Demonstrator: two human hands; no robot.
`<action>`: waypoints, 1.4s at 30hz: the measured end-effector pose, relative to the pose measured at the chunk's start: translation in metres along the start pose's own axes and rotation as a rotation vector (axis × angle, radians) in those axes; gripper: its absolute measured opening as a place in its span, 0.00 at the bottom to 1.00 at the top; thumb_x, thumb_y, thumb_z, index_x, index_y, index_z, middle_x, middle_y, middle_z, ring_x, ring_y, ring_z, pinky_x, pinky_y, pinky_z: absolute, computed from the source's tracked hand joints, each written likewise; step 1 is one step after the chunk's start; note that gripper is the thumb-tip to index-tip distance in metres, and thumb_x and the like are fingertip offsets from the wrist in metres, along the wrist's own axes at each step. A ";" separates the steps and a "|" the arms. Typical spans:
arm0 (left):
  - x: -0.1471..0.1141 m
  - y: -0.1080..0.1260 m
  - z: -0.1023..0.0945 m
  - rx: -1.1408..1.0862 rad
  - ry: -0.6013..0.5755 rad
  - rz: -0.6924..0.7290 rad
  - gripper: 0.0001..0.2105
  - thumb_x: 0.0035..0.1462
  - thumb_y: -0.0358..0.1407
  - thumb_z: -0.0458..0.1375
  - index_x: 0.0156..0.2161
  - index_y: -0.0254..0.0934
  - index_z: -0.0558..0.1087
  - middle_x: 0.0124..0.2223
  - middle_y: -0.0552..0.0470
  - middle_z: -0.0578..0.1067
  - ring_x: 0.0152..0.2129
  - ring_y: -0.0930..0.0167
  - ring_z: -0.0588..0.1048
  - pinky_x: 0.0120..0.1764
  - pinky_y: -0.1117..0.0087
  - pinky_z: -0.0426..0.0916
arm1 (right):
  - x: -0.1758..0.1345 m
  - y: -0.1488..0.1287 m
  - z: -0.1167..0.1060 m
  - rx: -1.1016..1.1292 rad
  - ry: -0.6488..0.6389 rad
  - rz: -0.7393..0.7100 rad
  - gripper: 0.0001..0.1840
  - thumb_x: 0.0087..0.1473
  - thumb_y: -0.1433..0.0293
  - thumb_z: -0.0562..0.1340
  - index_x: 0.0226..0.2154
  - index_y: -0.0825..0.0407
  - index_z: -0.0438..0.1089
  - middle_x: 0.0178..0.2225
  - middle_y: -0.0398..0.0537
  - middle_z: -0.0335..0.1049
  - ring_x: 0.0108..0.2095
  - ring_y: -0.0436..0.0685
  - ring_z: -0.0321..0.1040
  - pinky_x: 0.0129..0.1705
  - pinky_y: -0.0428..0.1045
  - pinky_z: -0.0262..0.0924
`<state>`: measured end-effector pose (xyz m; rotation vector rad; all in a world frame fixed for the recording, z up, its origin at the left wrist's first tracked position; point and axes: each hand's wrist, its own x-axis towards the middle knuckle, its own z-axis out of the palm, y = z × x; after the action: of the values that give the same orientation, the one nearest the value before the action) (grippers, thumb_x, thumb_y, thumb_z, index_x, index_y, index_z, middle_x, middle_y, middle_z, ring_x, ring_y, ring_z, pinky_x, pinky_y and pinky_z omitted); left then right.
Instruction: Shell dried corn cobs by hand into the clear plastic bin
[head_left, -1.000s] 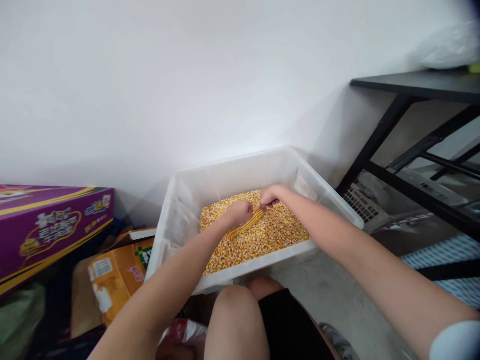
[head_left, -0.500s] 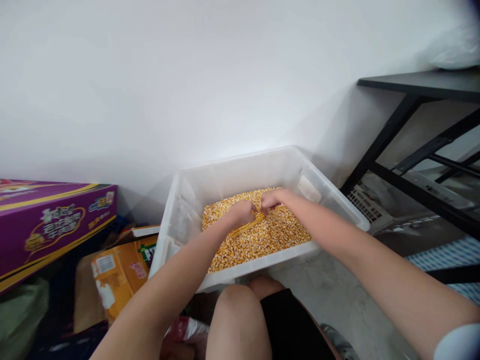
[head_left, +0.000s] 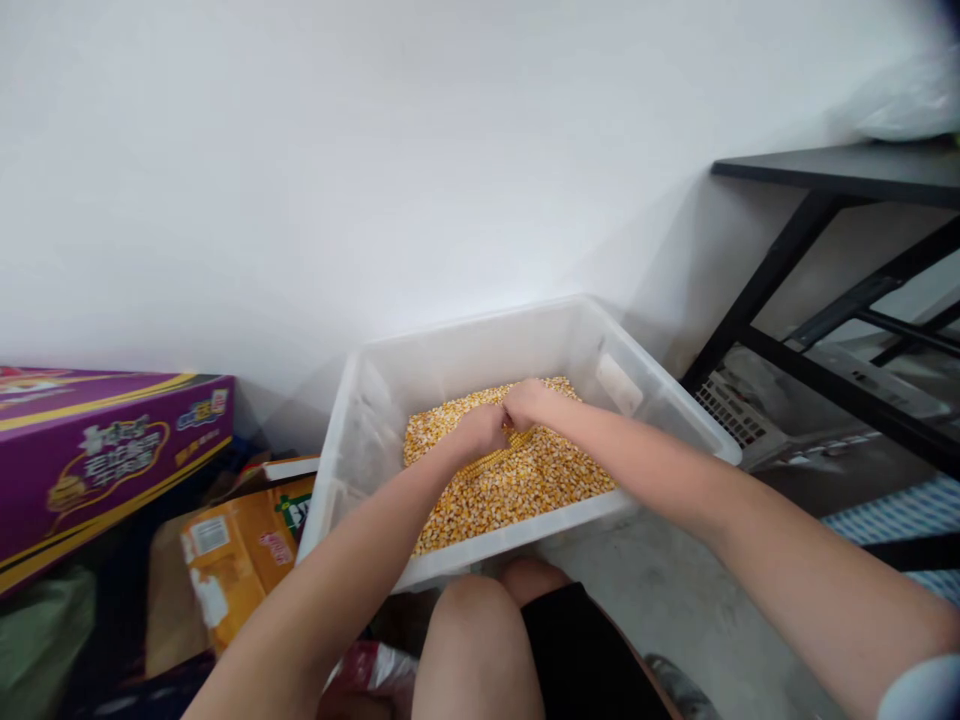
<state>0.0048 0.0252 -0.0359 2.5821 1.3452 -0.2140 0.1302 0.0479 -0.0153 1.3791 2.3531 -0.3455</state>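
Note:
A yellow corn cob (head_left: 486, 462) lies slantwise just above a bed of loose corn kernels (head_left: 517, 495) in a translucent plastic bin (head_left: 465, 340). My left hand (head_left: 484, 430) is closed round the cob near its far end. Close against it, my right hand (head_left: 527, 404) is also closed on that end, its fingertips mostly hidden behind the knuckles. The cob's near end sticks out below my left hand, still covered in kernels.
A purple printed carton (head_left: 112, 460) and a torn orange carton (head_left: 244, 550) stand left of the bin. On the right is a black-framed table (head_left: 840, 170), with a white plastic basket (head_left: 739, 410) beneath it. A white wall rises behind.
My right hand has shifted left along the cob, closing the gap to my left hand. My left hand and the cob have barely moved.

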 end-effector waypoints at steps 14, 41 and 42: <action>-0.001 0.000 -0.001 -0.038 -0.005 -0.016 0.22 0.42 0.39 0.62 0.47 0.46 0.74 0.43 0.52 0.77 0.40 0.64 0.73 0.40 0.69 0.64 | 0.005 0.040 0.019 0.199 -0.105 0.088 0.15 0.40 0.62 0.60 0.27 0.57 0.74 0.27 0.53 0.72 0.27 0.57 0.67 0.26 0.48 0.56; -0.007 -0.004 -0.003 0.063 -0.016 -0.170 0.24 0.55 0.52 0.45 0.44 0.37 0.73 0.44 0.41 0.75 0.41 0.59 0.73 0.40 0.63 0.67 | 0.001 0.062 0.016 0.411 -0.267 0.153 0.14 0.45 0.62 0.60 0.26 0.58 0.72 0.21 0.45 0.66 0.19 0.47 0.58 0.23 0.45 0.53; -0.007 -0.002 -0.002 0.055 -0.032 -0.139 0.25 0.53 0.54 0.46 0.45 0.38 0.73 0.44 0.42 0.75 0.41 0.59 0.73 0.40 0.63 0.66 | 0.002 0.061 0.015 0.391 -0.255 0.148 0.14 0.45 0.62 0.61 0.26 0.58 0.72 0.22 0.46 0.67 0.19 0.48 0.59 0.24 0.45 0.54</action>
<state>-0.0011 0.0214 -0.0330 2.5188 1.5285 -0.3183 0.1855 0.0728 -0.0304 1.5607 2.0303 -0.9185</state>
